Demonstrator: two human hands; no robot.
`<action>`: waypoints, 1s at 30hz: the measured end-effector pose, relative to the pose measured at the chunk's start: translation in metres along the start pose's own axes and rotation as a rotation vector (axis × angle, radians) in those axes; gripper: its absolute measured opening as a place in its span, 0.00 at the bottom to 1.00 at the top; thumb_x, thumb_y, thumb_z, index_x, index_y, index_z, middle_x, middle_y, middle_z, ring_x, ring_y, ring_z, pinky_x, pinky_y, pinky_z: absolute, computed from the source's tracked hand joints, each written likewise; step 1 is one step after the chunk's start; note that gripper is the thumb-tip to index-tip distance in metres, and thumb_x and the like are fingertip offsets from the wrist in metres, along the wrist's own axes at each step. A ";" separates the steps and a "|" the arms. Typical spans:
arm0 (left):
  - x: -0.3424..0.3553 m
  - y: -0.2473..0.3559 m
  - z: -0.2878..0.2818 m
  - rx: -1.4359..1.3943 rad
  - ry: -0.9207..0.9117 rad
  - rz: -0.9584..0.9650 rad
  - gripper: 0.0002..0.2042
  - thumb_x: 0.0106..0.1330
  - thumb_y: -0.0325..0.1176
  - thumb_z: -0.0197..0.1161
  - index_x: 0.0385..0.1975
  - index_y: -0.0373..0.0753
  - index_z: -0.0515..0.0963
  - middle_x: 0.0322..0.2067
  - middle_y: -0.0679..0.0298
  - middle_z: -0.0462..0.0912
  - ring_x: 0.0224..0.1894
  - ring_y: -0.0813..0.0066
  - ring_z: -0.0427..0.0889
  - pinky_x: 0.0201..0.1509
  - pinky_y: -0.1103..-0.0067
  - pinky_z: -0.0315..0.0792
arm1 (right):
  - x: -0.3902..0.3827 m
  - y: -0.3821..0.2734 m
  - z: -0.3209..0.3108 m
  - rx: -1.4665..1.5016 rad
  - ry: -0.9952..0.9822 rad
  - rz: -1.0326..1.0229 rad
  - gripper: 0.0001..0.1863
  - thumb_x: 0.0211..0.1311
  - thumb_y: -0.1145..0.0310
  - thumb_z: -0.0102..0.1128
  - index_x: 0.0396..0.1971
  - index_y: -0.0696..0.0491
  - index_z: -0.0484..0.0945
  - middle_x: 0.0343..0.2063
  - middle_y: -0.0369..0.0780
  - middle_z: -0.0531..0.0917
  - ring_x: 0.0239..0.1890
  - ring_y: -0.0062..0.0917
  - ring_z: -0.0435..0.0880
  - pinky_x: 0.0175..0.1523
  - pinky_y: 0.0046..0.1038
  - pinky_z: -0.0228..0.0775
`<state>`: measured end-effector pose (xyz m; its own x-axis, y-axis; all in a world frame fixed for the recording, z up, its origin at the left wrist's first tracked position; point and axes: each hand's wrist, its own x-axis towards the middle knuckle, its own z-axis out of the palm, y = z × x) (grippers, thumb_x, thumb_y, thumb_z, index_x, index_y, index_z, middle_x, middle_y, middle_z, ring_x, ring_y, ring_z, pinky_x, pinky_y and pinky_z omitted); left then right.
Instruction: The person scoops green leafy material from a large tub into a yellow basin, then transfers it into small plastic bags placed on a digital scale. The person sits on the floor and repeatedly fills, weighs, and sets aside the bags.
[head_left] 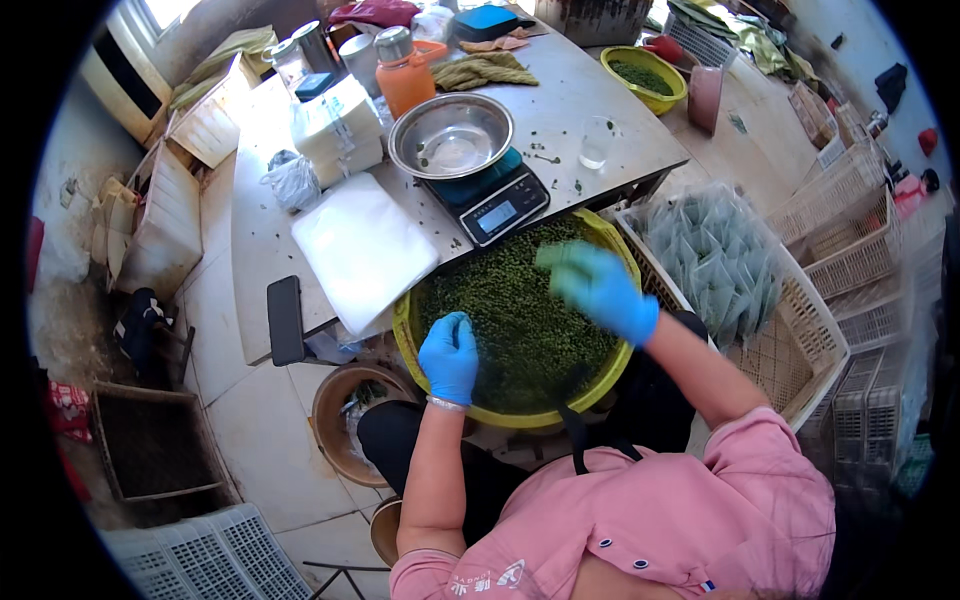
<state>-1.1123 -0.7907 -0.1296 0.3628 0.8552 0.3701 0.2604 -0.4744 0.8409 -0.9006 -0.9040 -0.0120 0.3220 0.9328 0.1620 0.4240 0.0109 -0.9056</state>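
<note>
Left hand [449, 360] is pinched narrow at the yellow basin [515, 419] (right hand [605, 293] blurred, can't tell).

A fisheye view down over the yellow tub [512, 419].
From the head of the wearer, seated on the tub's near side, the left camera of the pair faced steeply down and forward, near enough to set the tub around mid-view. It took in the pink shirt [680, 510] close below the tub, the table [640, 150] beyond it, floor tiles [270, 450] to its left and crates [865, 400] to its right.
</note>
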 end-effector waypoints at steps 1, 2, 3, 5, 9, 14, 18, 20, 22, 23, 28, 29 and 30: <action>0.000 0.001 0.000 0.003 0.004 0.014 0.05 0.59 0.28 0.60 0.32 0.36 0.80 0.28 0.56 0.81 0.27 0.62 0.81 0.34 0.73 0.75 | -0.036 0.001 0.010 -0.009 -0.136 -0.095 0.15 0.60 0.68 0.55 0.46 0.56 0.78 0.40 0.44 0.83 0.41 0.30 0.83 0.47 0.29 0.75; -0.001 0.001 0.001 0.006 0.007 0.011 0.05 0.59 0.28 0.60 0.32 0.36 0.80 0.28 0.57 0.81 0.28 0.62 0.81 0.34 0.73 0.75 | -0.075 0.008 0.026 0.017 -0.249 -0.191 0.15 0.59 0.67 0.56 0.46 0.54 0.79 0.39 0.43 0.83 0.39 0.33 0.84 0.45 0.30 0.76; -0.003 -0.002 0.002 0.003 0.009 0.008 0.05 0.60 0.28 0.60 0.32 0.36 0.80 0.28 0.57 0.81 0.28 0.63 0.81 0.34 0.73 0.75 | -0.111 0.004 0.037 -0.158 -0.422 -0.183 0.14 0.59 0.64 0.54 0.41 0.52 0.80 0.36 0.42 0.84 0.36 0.38 0.84 0.42 0.32 0.76; -0.010 -0.010 0.003 0.033 0.005 -0.007 0.05 0.60 0.27 0.59 0.34 0.35 0.79 0.29 0.58 0.82 0.29 0.67 0.81 0.36 0.76 0.74 | -0.148 0.001 0.046 -0.452 -0.839 -0.035 0.12 0.59 0.61 0.52 0.35 0.51 0.81 0.30 0.42 0.84 0.31 0.39 0.83 0.36 0.34 0.76; -0.019 -0.022 0.003 0.173 -0.019 0.031 0.07 0.59 0.25 0.59 0.36 0.34 0.78 0.31 0.58 0.82 0.33 0.68 0.81 0.39 0.76 0.74 | -0.173 0.005 0.018 -0.734 -0.862 0.161 0.13 0.57 0.59 0.52 0.26 0.52 0.78 0.19 0.44 0.80 0.25 0.40 0.81 0.29 0.40 0.73; -0.027 -0.002 0.002 0.375 -0.173 0.107 0.07 0.56 0.28 0.58 0.33 0.37 0.77 0.31 0.55 0.78 0.34 0.54 0.78 0.39 0.67 0.73 | -0.165 -0.028 -0.039 -0.657 -0.659 0.151 0.16 0.59 0.55 0.50 0.24 0.52 0.77 0.20 0.44 0.80 0.26 0.40 0.81 0.30 0.41 0.72; -0.025 0.011 0.006 0.603 -0.304 0.162 0.05 0.56 0.30 0.56 0.28 0.38 0.76 0.29 0.53 0.76 0.33 0.50 0.77 0.37 0.62 0.72 | -0.141 -0.014 -0.053 -0.624 -0.464 0.140 0.17 0.59 0.54 0.51 0.26 0.52 0.79 0.22 0.44 0.81 0.28 0.41 0.82 0.33 0.42 0.73; -0.024 0.014 0.012 0.756 -0.373 0.123 0.05 0.53 0.29 0.54 0.25 0.38 0.77 0.30 0.52 0.77 0.33 0.49 0.78 0.37 0.61 0.73 | -0.118 0.000 -0.054 -0.644 -0.427 0.155 0.17 0.59 0.54 0.51 0.27 0.53 0.79 0.24 0.45 0.82 0.29 0.42 0.82 0.35 0.44 0.72; -0.022 0.021 0.018 0.856 -0.452 0.087 0.05 0.52 0.28 0.54 0.25 0.38 0.77 0.30 0.51 0.78 0.34 0.49 0.79 0.38 0.61 0.73 | -0.093 0.018 -0.045 -0.633 -0.317 0.107 0.17 0.59 0.54 0.50 0.28 0.53 0.79 0.25 0.47 0.82 0.30 0.43 0.82 0.37 0.44 0.72; -0.021 0.026 0.020 0.910 -0.481 0.062 0.05 0.51 0.28 0.54 0.24 0.38 0.77 0.30 0.51 0.78 0.34 0.49 0.79 0.38 0.61 0.74 | -0.079 0.025 -0.039 -0.595 -0.242 0.076 0.16 0.59 0.55 0.51 0.29 0.53 0.79 0.26 0.48 0.82 0.30 0.43 0.82 0.37 0.43 0.72; -0.029 0.034 0.021 0.981 -0.513 0.065 0.05 0.51 0.27 0.54 0.25 0.39 0.77 0.30 0.53 0.79 0.35 0.53 0.80 0.37 0.63 0.75 | -0.053 0.097 0.004 0.157 0.087 0.188 0.10 0.62 0.65 0.52 0.37 0.52 0.81 0.24 0.40 0.83 0.25 0.28 0.82 0.27 0.30 0.72; -0.031 0.030 0.018 0.958 -0.504 0.102 0.04 0.53 0.28 0.53 0.24 0.39 0.76 0.29 0.52 0.78 0.33 0.51 0.80 0.36 0.61 0.74 | -0.055 0.104 0.006 0.393 0.069 0.352 0.10 0.62 0.67 0.52 0.38 0.52 0.81 0.24 0.38 0.83 0.23 0.23 0.81 0.24 0.26 0.71; -0.031 0.037 0.017 0.989 -0.547 0.084 0.04 0.53 0.28 0.54 0.23 0.39 0.76 0.29 0.51 0.79 0.34 0.52 0.80 0.36 0.61 0.74 | -0.056 0.118 0.007 0.434 0.067 0.456 0.11 0.63 0.72 0.51 0.40 0.52 0.81 0.24 0.34 0.81 0.22 0.13 0.77 0.21 0.18 0.67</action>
<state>-1.0990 -0.8386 -0.1164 0.6919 0.7218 -0.0154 0.7215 -0.6906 0.0502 -0.8742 -0.9528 -0.1306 0.4475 0.8536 -0.2665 -0.1460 -0.2243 -0.9635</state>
